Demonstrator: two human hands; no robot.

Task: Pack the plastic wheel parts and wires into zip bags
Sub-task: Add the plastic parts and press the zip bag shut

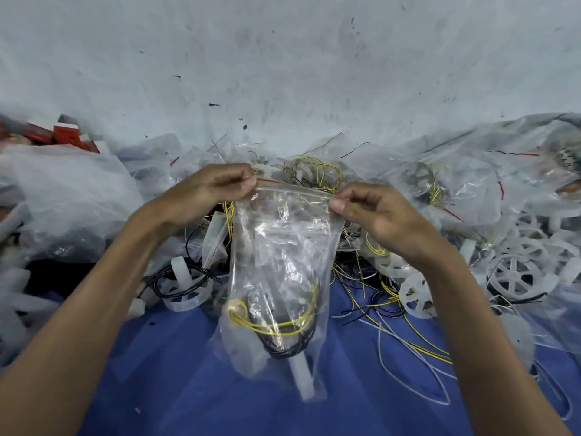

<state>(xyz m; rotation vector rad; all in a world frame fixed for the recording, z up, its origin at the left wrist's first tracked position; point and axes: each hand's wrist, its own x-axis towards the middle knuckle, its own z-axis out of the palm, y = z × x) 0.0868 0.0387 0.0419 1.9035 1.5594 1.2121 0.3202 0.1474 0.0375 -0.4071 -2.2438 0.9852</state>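
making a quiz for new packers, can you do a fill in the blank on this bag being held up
1. The left hand and the right hand both pinch the ____ edge of the zip bag.
2. The wires coiled inside it are black and ____.
3. The cloth beneath the bag is ____.

Missing words: top; yellow; blue

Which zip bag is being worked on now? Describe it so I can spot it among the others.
Over the blue cloth mid-view, one clear zip bag hangs upright. The left hand and right hand pinch its top corners; unlike the bags lying around, it is held up, with yellow and black wires coiled at its bottom.
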